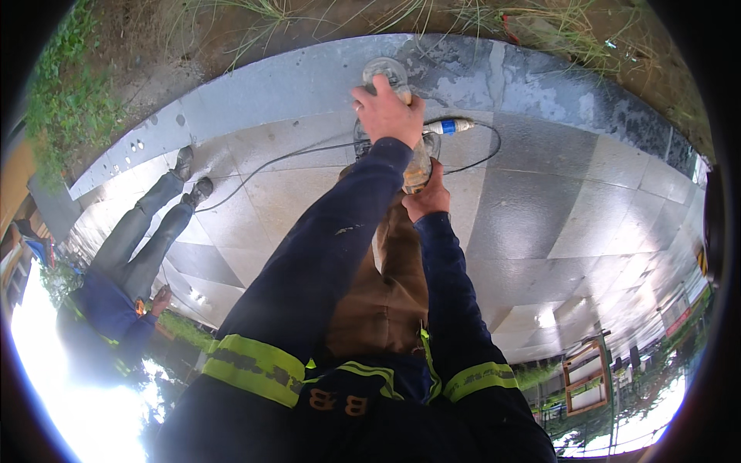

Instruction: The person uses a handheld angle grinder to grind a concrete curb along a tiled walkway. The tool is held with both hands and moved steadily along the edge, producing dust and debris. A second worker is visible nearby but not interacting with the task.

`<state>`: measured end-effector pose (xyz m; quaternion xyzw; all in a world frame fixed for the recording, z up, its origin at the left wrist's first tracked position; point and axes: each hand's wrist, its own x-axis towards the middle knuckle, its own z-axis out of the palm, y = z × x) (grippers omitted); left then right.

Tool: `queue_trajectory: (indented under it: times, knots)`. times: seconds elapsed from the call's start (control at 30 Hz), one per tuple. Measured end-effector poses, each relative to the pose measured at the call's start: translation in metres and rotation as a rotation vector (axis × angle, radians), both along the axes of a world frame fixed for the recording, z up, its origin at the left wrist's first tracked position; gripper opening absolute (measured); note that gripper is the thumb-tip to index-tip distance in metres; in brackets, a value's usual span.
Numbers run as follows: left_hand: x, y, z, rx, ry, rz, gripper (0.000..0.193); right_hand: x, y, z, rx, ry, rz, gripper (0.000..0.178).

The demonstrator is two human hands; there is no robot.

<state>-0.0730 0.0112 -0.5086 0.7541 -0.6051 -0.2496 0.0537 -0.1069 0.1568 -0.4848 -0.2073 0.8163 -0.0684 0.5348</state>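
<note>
In front of me is an angle grinder (417, 171) with a worn, dusty orange body. Its round grey head (386, 71) rests at the grey stone edging (301, 81). My left hand (388, 112) is closed over the front of the tool, close behind the head, and partly covers it. Nearer to me, my right hand (428, 194) is wrapped around the rear of the body. A blue and white plug connector (450, 126) lies just right of the tool, on the paving by the edging. The disc's underside is hidden.
A black cable (266, 164) runs left over the stone paving (532, 185) and loops right of the connector. Another person (147, 224) stands at left. Grass and soil (540, 27) border the edging's far side. A wooden frame (585, 378) stands at lower right.
</note>
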Motion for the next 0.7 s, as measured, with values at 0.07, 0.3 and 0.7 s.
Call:
queue_trajectory:
  times: [0.07, 0.3, 0.7]
  knots:
    - [-0.011, 0.000, -0.001, -0.056, 0.052, -0.026, 0.054, -0.005, 0.000, -0.001, -0.051, 0.017, -0.043, 0.079]
    - [-0.007, -0.020, -0.007, -0.076, 0.051, 0.001, 0.054, -0.005, -0.015, -0.013, -0.164, 0.012, -0.019, 0.075]
    - [-0.004, -0.020, -0.006, -0.053, -0.025, 0.042, 0.056, 0.005, -0.017, -0.010, -0.096, 0.011, -0.042, 0.075]
